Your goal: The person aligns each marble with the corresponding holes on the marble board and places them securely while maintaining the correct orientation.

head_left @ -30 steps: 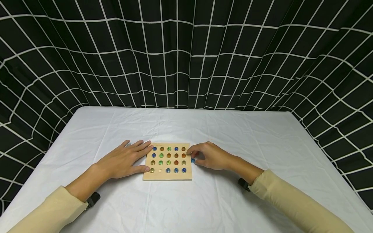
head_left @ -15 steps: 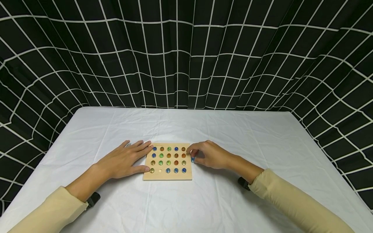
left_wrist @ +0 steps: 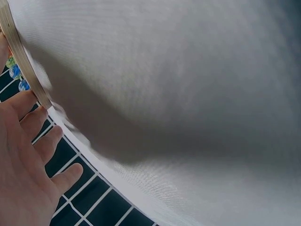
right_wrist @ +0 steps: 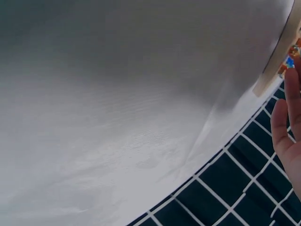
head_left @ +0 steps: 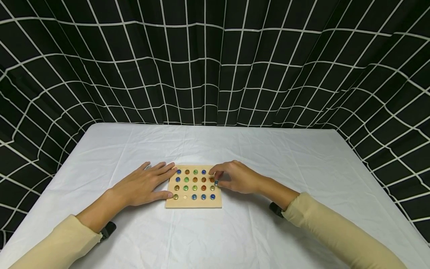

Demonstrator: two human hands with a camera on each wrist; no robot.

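A pale wooden board (head_left: 193,204) lies on the white cloth, with rows of coloured glass marbles set in it. My left hand (head_left: 139,186) rests flat along the board's left edge, fingers spread, thumb by the front left marble. Over the board's right edge, my right hand (head_left: 240,178) pinches a blue marble (head_left: 216,183) between thumb and fingertips. One hole (head_left: 185,197) in the front row, second from the left, shows no marble. In the left wrist view the left fingers touch the board's side (left_wrist: 23,54). The right wrist view catches only part of the right hand (right_wrist: 289,122).
A white cloth (head_left: 268,149) with light creases covers the table. Dark curtains (head_left: 188,67) with a white grid stand behind and at both sides. A small black device (head_left: 108,229) sits on the left wrist, another (head_left: 276,210) on the right.
My right hand has moved left with the blue marble, from just beside the board to over its right edge. The left hand and the board have stayed in place.
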